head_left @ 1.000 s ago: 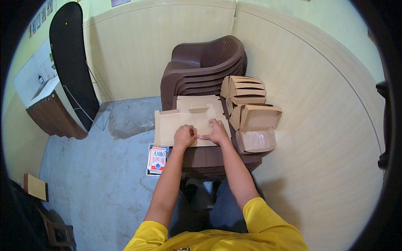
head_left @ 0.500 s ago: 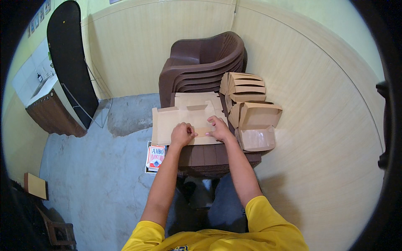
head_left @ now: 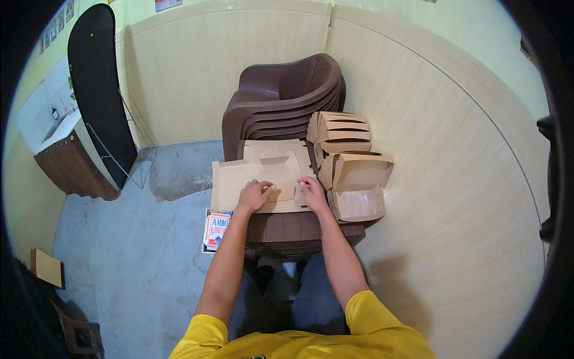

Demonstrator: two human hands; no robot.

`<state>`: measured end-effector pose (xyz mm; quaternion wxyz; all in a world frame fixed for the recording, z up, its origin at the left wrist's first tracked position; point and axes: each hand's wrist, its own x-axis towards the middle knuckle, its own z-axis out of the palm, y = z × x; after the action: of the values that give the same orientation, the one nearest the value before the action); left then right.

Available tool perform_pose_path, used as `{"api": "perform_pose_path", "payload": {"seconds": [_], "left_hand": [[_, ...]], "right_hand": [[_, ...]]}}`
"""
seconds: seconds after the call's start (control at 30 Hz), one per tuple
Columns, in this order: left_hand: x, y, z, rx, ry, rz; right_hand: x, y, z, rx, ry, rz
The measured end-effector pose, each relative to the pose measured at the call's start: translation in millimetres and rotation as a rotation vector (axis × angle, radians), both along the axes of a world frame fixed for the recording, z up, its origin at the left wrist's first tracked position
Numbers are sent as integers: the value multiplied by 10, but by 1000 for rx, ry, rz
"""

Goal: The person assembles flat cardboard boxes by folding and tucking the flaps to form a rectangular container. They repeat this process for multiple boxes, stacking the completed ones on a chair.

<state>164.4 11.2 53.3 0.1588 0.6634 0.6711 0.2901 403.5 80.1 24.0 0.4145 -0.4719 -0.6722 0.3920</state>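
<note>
A flat brown cardboard box blank (head_left: 230,179) lies on a dark brown woven-pattern surface in front of me, some of its flaps raised. At its near edge, the fingers of my left hand (head_left: 255,196) are closed at the left end of a small front flap (head_left: 283,194). My right hand (head_left: 311,195) pinches the blank by that flap's right end, fingers bent. The fingertips are small here and partly hidden. Just right of my right hand stands an opened, folded cardboard box (head_left: 362,173), with several more nested boxes (head_left: 344,131) behind it.
Stacked brown plastic chairs (head_left: 287,90) stand behind the blank. A printed white, red and blue pack (head_left: 216,230) lies low at the left, beside my left forearm. A wood-panelled wall (head_left: 454,179) closes off the right. Farther left are a tall black panel (head_left: 92,90) and a sink counter (head_left: 60,131).
My right hand's fingers have curled in, and it has drawn slightly away from the front flap's middle. My left hand stays near the flap's left end. The whole view has shifted slightly.
</note>
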Motion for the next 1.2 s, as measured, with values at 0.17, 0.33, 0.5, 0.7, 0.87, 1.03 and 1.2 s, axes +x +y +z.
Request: {"api": "perform_pose_path", "payload": {"seconds": [0.17,0.33,0.5,0.7,0.87,1.03,1.2], "left_hand": [[60,-226,77,166,160,-41],[3,-402,127,177,115,-251],[96,-473,128,214,102,-209],[394,-305,186,147,338,-203],[590,-234,184,247,440,-264],[773,-218,155,217,453,-152],[883,-260,134,159,409,-112]], "right_hand": [[38,-340,189,267,-37,-3],[311,-682,254,405,-289,201],[314,-603,184,327,-168,210],[212,-479,7,294,-294,-22],[131,-470,-37,308,-282,-142],[185,-513,-53,215,-203,-95],[170,-500,-85,338,-247,-105]]}}
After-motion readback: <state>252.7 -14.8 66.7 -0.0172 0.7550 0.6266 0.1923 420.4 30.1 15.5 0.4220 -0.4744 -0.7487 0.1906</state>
